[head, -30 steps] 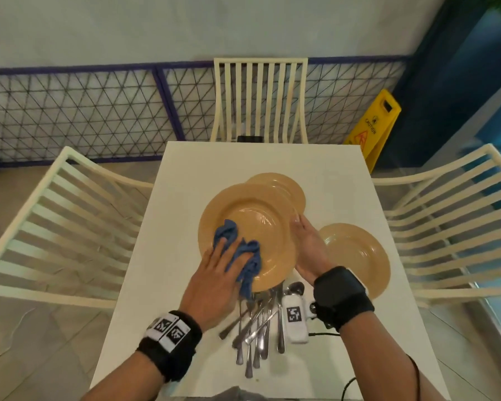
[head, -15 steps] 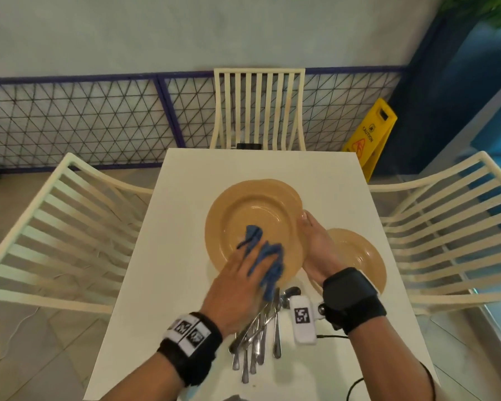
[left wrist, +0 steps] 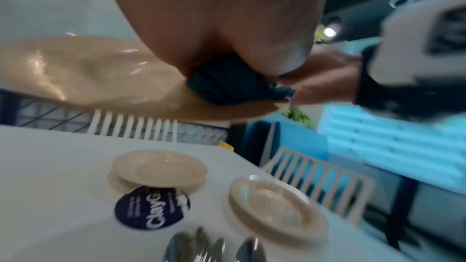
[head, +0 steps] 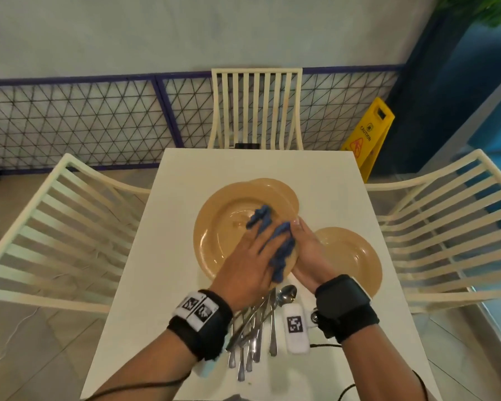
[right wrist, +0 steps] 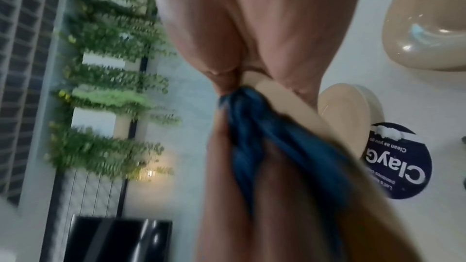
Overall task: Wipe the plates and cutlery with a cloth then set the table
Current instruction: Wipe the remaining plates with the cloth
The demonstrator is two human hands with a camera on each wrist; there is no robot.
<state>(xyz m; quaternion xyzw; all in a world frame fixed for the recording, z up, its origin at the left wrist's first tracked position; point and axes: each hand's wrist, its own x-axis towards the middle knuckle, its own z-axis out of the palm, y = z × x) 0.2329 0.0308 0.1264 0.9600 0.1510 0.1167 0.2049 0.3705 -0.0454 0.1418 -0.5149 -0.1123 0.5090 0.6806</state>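
A large tan plate point(head: 223, 227) is held above the white table point(head: 156, 285). My right hand point(head: 304, 241) grips its right rim point(right wrist: 285, 103). My left hand point(head: 258, 244) lies flat on a bunched blue cloth point(head: 262, 217) and presses it onto the plate's right side, close to the right hand. Cloth point(left wrist: 227, 85) bulges from under the palm onto the plate point(left wrist: 88, 73). Behind it a second tan plate point(head: 284, 189) rests on the table, and a third plate point(head: 350, 256) lies to the right. A pile of spoons and forks point(head: 255, 331) lies near the front edge.
Cream slatted chairs stand at the left point(head: 55, 227), the far side point(head: 256, 108) and the right point(head: 446, 227) of the table. A yellow caution sign point(head: 368, 134) stands on the floor at the far right. A round dark sticker point(left wrist: 151, 206) sits on the tabletop by the plates.
My left hand has slid the cloth from the plate's left-front part across to its right side, up against the right hand. The right hand kept its hold on the rim.
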